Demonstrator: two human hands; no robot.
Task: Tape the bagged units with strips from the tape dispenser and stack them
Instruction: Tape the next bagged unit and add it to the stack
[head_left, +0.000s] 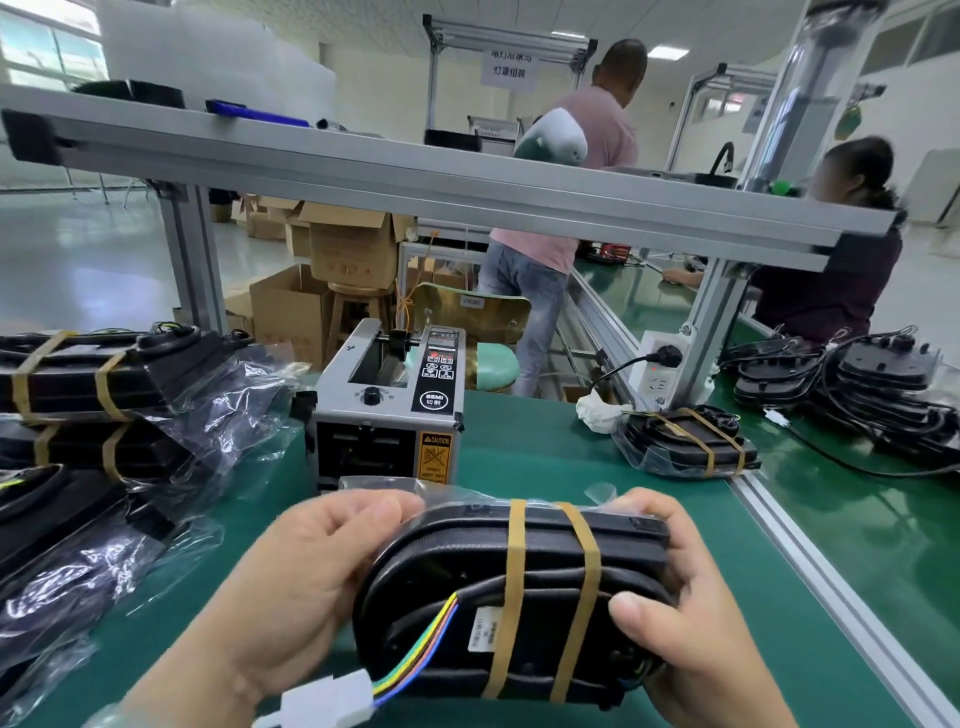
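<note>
Bagged unit (467, 582) held between both hands, low over the near edge of the green tabletop (519, 452); cannot tell whether it touches the mat. Left grip (311, 561) curled round the rounded left end, fingertips pinching loose bag film on top. Right grip (691, 623) wrapped round the squared right end, thumb pressed on the near face. Two tan tape strips (511, 571) circle the unit side by side, near its middle. Coloured wires (415, 654) run from the near face to a white connector (332, 696) below the left wrist.

Tape dispenser (387, 410) stands just behind the unit, apart from both hands. Stack of taped units (78, 384) at left. Single taped unit (685, 441) lies right of the dispenser. Pile of unbagged black units (872, 395) with cables at far right.
</note>
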